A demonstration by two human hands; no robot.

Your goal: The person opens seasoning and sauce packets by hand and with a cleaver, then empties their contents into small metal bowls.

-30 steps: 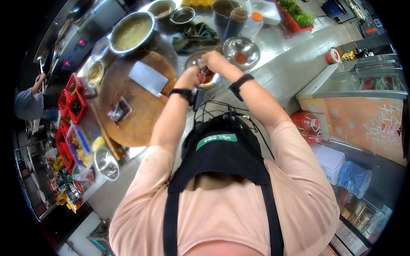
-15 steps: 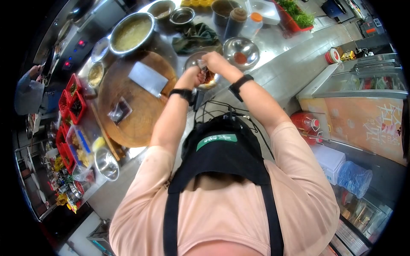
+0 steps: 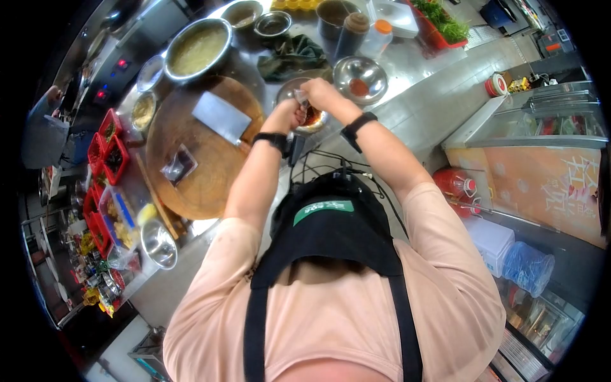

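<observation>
Both hands are close together above a metal bowl (image 3: 323, 121) with dark red sauce inside. My left hand (image 3: 291, 116) is closed at the bowl's near left side. My right hand (image 3: 320, 95) is closed over its far side. Between them shows a small piece of clear plastic, like a packet (image 3: 300, 95), gripped by the fingers of both; its contents are hidden. Just right of my right hand stands a second metal bowl (image 3: 375, 73) with a red powder or paste at its bottom. A dark green cloth (image 3: 293, 58) lies crumpled beyond the hands.
To the left, a round wooden chopping board (image 3: 210, 184) bears a cleaver (image 3: 221, 117) and a clear plastic sachet (image 3: 179, 165). A large pot of pale liquid (image 3: 198, 51) stands behind it. Red baskets (image 3: 114, 161) and an empty metal bowl (image 3: 158, 244) line the left. Bottles (image 3: 377, 39) stand at the back.
My hands stay almost in place over the bowl, with slightly more of the red sauce showing. At far left, another person's arm has shifted upward.
</observation>
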